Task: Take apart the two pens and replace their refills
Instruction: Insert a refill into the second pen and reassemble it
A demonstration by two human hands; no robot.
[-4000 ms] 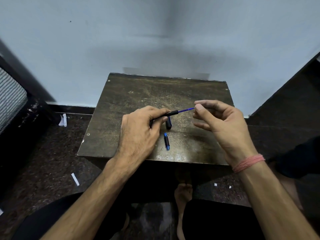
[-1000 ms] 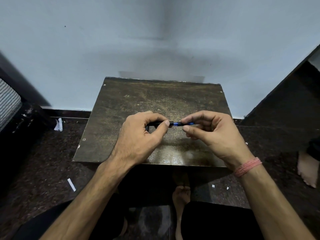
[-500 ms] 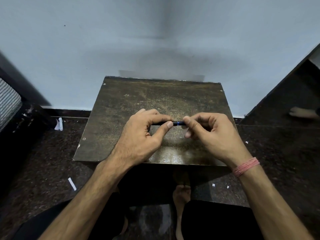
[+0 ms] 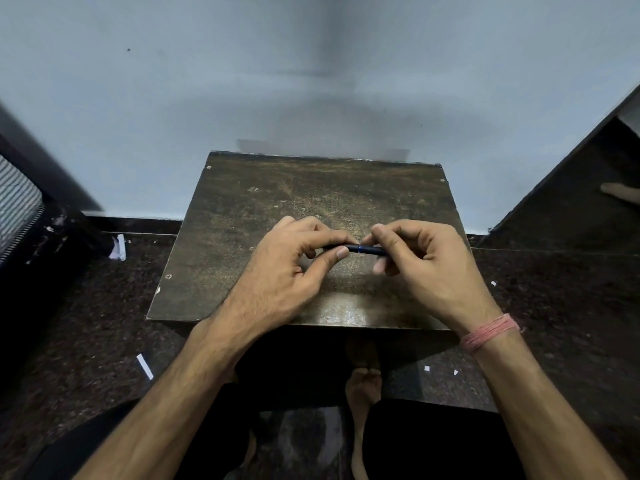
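A dark pen [image 4: 358, 249] with a thin blue ring at its middle lies level between both hands, a little above the small brown table [image 4: 242, 237]. My left hand [image 4: 287, 271] pinches its left half between thumb and fingers. My right hand [image 4: 426, 265] grips its right half, and the two halves sit butted together at the ring. The pen's ends are hidden inside my fingers. No other pen or loose part shows on the table; the hands cover its middle.
The table stands against a pale blue wall [image 4: 311, 81]. Dark speckled floor surrounds it, with white paper scraps [image 4: 144, 366] on the left. My bare foot [image 4: 363, 379] rests under the table's front edge. Another person's foot [image 4: 621, 192] shows at far right.
Four seconds ago a blue refill stuck out of the left-hand barrel and two parts lay on the table. Since then the right hand has closed in and the pen's halves have come together.
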